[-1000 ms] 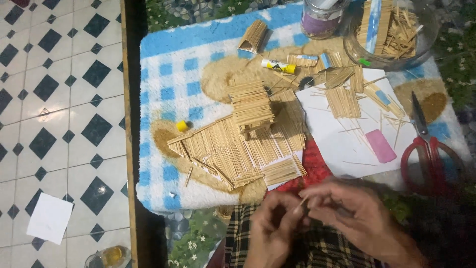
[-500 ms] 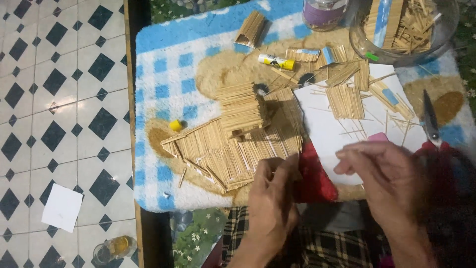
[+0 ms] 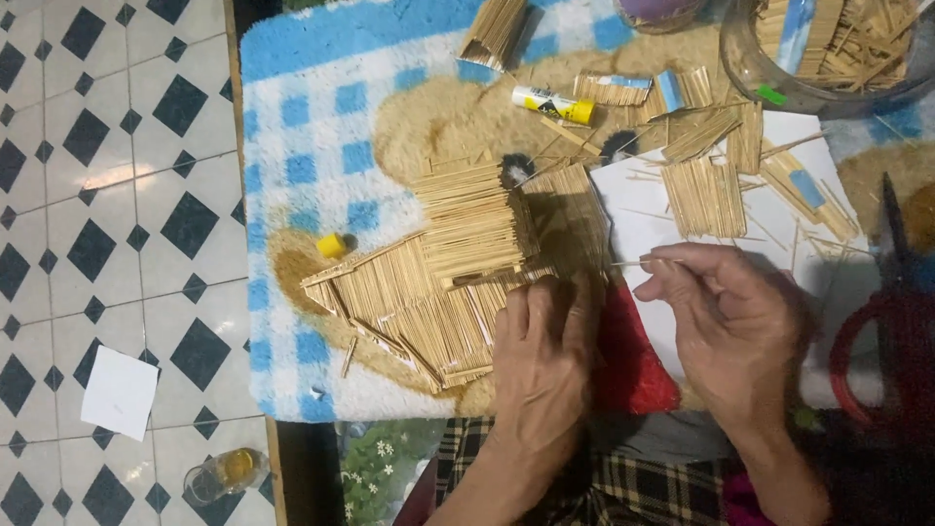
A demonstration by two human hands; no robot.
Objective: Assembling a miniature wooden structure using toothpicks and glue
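A small model house of thin wooden sticks (image 3: 458, 268) lies on a blue-and-white checked mat (image 3: 302, 127). My left hand (image 3: 541, 351) rests flat on the model's right edge, fingers pressing its stick wall. My right hand (image 3: 726, 317) is just to the right, over a white sheet of paper (image 3: 643, 209), pinching one thin stick (image 3: 638, 262) between thumb and fingers, its tip pointing left toward the model.
A glue tube (image 3: 553, 103) lies behind the model, a yellow cap (image 3: 331, 245) at its left. Flat stick panels (image 3: 703, 197) and bundles lie on the paper. A clear bowl of sticks (image 3: 828, 49) stands at the back right, red-handled scissors (image 3: 891, 321) at the right. A glass (image 3: 224, 474) stands on the tiled floor.
Both hands came up from my lap to the mat. My left hand settled onto the model's right edge; my right hand now holds a stick out over the paper.
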